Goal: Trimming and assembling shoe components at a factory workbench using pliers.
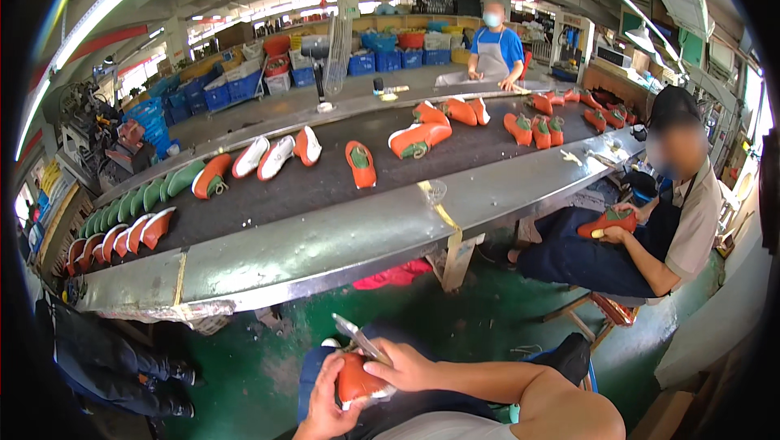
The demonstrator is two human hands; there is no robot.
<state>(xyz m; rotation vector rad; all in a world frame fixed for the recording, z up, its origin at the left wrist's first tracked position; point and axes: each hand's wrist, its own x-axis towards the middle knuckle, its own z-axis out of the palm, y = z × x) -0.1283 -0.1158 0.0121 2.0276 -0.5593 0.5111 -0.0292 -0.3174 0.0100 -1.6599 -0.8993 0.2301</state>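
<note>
Both hands (327, 403) (406, 367) partly hide the orange shoe piece (355, 381).

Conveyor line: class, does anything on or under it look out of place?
Yes: a crumpled pink cloth beneath the near metal ledge, away from the shoes on the belt; stray pale scraps also lie on that ledge's right.

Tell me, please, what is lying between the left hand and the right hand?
In the head view, a red-orange shoe piece lies between the left hand and the right hand, which also holds a silver tool.
</note>
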